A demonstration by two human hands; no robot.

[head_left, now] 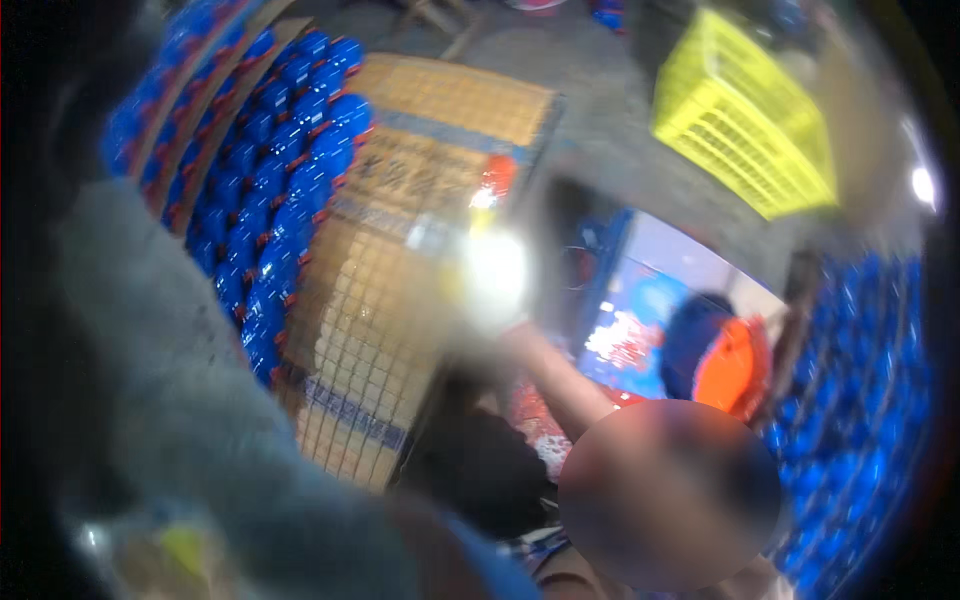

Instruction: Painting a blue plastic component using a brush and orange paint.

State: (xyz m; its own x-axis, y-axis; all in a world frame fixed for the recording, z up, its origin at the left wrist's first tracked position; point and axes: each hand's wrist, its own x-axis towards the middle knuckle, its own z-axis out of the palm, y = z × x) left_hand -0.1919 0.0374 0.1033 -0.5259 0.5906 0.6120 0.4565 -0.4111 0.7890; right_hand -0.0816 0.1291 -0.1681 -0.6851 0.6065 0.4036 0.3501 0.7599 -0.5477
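A bare forearm [562, 380] reaches up from the lower right, and I take it for my right arm. A round blurred patch covers part of it. My right hand [497, 275] wears a white glove and is smeared by motion, so its fingers do not show. Just above the glove is a small thing with a red-orange end [495, 180] and a yellow part; I cannot tell whether the hand holds it. Beyond the hand stands a tan block [375, 260] of stacked pieces with a grid of lines and darker bands. My left hand is out of sight.
Shiny blue pieces with red edges [270, 180] are stacked in rows at the left. More blue pieces [850, 400] stand at the right. A yellow slatted crate [745, 130] is at the upper right. An orange rounded thing [728, 370] lies by a pale blue-edged surface [690, 250].
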